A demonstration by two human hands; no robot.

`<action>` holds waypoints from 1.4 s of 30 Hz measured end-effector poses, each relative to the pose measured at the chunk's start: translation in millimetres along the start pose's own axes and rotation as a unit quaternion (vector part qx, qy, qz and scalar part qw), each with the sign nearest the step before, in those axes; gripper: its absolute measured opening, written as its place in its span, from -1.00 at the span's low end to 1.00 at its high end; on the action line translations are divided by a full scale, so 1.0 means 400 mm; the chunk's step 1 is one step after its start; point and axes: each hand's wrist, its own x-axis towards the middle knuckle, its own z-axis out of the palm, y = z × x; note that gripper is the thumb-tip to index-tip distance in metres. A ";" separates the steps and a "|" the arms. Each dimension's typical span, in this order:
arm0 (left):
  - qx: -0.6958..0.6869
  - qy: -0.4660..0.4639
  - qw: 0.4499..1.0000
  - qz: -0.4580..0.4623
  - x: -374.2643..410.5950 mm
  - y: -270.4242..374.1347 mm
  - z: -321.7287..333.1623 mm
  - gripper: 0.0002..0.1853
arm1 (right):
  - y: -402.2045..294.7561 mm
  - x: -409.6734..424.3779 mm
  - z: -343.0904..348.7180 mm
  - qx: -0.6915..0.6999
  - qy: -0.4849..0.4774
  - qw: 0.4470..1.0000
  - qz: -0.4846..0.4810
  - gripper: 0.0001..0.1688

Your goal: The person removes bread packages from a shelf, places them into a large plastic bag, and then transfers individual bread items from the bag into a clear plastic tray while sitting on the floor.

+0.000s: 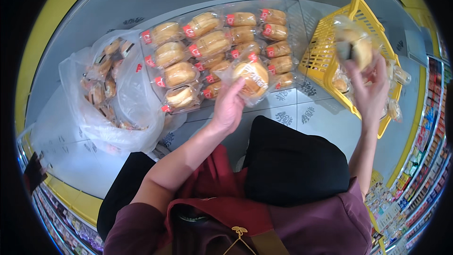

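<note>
My left hand (pixel 230 108) holds a round bun in clear plastic wrap (pixel 252 78), marked with a red tag, above the near edge of a clear tray (pixel 300 17). Rows of wrapped bread rolls (pixel 212 44) with red labels fill that tray. At the right, my right hand (pixel 371 78) grips a blurred wrapped bread item (pixel 355 47) over a yellow plastic basket (pixel 320 56). More wrapped breads (pixel 340 84) lie in the basket. Part of its contents is hidden behind my right hand and forearm.
An open translucent plastic bag (pixel 141 113) with many small wrapped breads (pixel 101 92) stands on the tiled floor (pixel 279 109) at the left. My knees in black trousers (pixel 297 163) are close to the tray. Stocked shelves (pixel 424 127) curve along the right rim, and others (pixel 67 216) the lower left.
</note>
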 end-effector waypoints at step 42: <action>0.108 -0.100 0.960 0.239 0.087 0.043 -0.022 0.06 | -0.156 0.039 0.178 -0.089 -0.235 0.903 -0.349 0.10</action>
